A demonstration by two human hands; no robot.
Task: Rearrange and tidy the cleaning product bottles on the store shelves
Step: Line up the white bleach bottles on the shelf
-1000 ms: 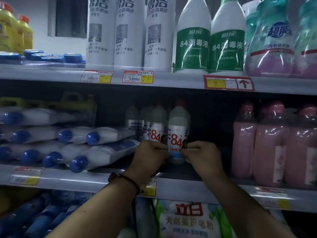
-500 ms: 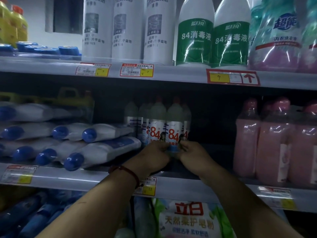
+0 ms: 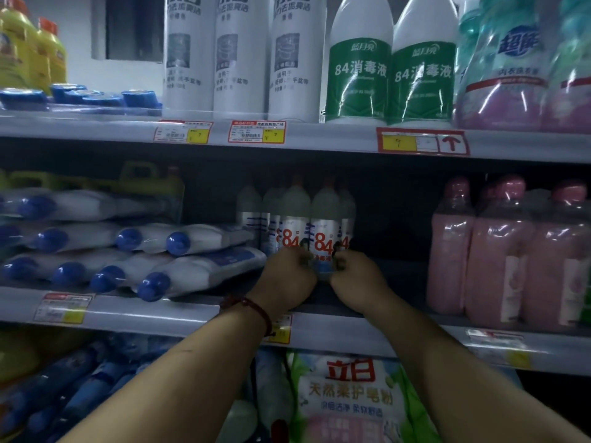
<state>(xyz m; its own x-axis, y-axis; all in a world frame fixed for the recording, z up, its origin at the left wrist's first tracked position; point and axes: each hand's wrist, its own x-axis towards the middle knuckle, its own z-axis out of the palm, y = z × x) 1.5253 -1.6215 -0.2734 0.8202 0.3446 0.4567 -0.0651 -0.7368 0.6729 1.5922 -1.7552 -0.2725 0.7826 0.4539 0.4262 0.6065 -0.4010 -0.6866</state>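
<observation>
A small white "84" disinfectant bottle (image 3: 325, 231) with a red cap stands upright in the dim middle shelf (image 3: 335, 327), in a cluster of several like bottles (image 3: 289, 225). My left hand (image 3: 289, 276) and my right hand (image 3: 359, 279) grip its lower part from either side, fingers curled round it. The bottle's base is hidden behind my hands. A red cord bracelet sits on my left wrist.
White bottles with blue caps (image 3: 179, 243) lie stacked on their sides at left. Pink bottles (image 3: 499, 251) stand at right, with a dark gap between them and the cluster. The upper shelf holds tall white bottles (image 3: 240, 55) and green-labelled 84 bottles (image 3: 359, 75).
Both hands have pushed the held 84 bottle back into the shelf, so it now stands level with the other 84 bottles instead of in front of them.
</observation>
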